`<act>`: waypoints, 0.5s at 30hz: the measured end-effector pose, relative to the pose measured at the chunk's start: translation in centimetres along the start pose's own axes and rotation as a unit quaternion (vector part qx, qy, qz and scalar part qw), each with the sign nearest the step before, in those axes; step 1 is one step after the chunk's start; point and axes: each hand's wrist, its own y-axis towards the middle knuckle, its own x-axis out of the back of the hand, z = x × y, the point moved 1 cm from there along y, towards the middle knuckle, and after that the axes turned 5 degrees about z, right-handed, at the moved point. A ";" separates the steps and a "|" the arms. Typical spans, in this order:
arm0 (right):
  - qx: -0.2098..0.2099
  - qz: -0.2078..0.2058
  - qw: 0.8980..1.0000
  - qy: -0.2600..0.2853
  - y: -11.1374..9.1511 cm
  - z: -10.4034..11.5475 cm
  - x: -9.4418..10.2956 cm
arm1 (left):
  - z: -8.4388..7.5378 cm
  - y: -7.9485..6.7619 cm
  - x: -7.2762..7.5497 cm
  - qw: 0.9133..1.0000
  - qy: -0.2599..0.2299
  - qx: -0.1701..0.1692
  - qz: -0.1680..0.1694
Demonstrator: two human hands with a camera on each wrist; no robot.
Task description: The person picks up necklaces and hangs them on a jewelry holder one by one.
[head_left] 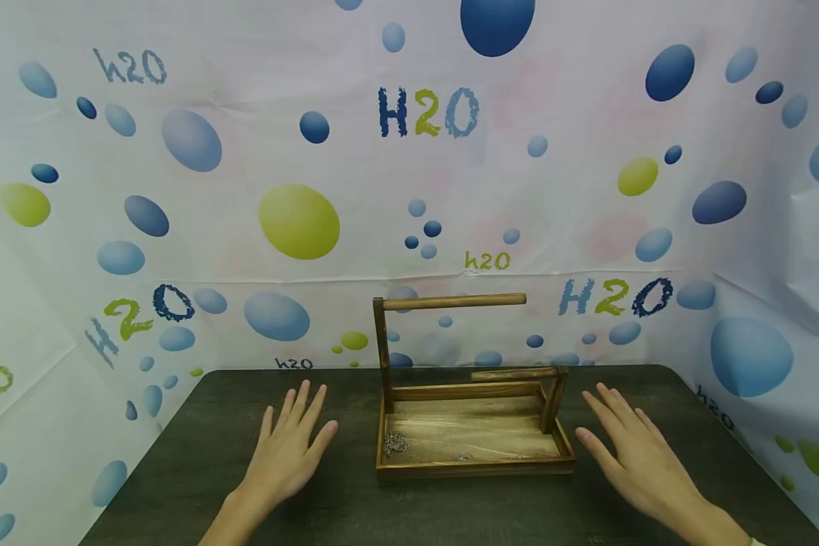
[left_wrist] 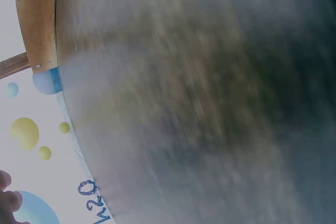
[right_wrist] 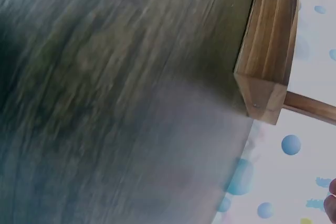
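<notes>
left hand [head_left: 280, 459] and right hand [head_left: 640, 456], outstretched, empty, flank a wooden tray [head_left: 478, 469], long axis left-to-right.

My right wrist feed shows the blurred, wood-grained bench [right_wrist: 105, 103] across left and centre. At upper right, I see part of a brown wooden box [right_wrist: 269, 32]; a wooden bar [right_wrist: 311, 107] extends rightward. Behind stands a white bubble-printed sheet [right_wrist: 278, 179]. Right hand [right_wrist: 331, 205]: fingertips only, lower right edge.
</notes>
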 end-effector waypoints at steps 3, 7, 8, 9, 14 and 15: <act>0.000 -0.001 1.000 0.006 0.1 0.5 0.1 | -0.1 0.0 0.0 1.000 -0.003 0.000 0.001; -0.001 -0.003 1.000 0.015 0.4 1.2 0.4 | -0.2 0.0 0.0 1.000 -0.003 0.000 -0.001; -0.001 -0.003 1.000 0.019 0.4 1.3 0.5 | -0.3 0.0 0.0 1.000 -0.003 -0.001 -0.002; 0.001 -0.004 1.000 0.021 0.5 1.5 0.5 | -0.3 0.1 0.0 1.000 -0.004 -0.001 -0.003; 0.009 -0.014 1.000 0.023 0.7 2.3 0.7 | -0.6 0.2 -0.1 1.000 -0.012 0.005 0.006; 0.011 -0.018 1.000 0.023 0.8 2.4 0.7 | -0.7 0.2 -0.2 1.000 -0.015 0.007 0.010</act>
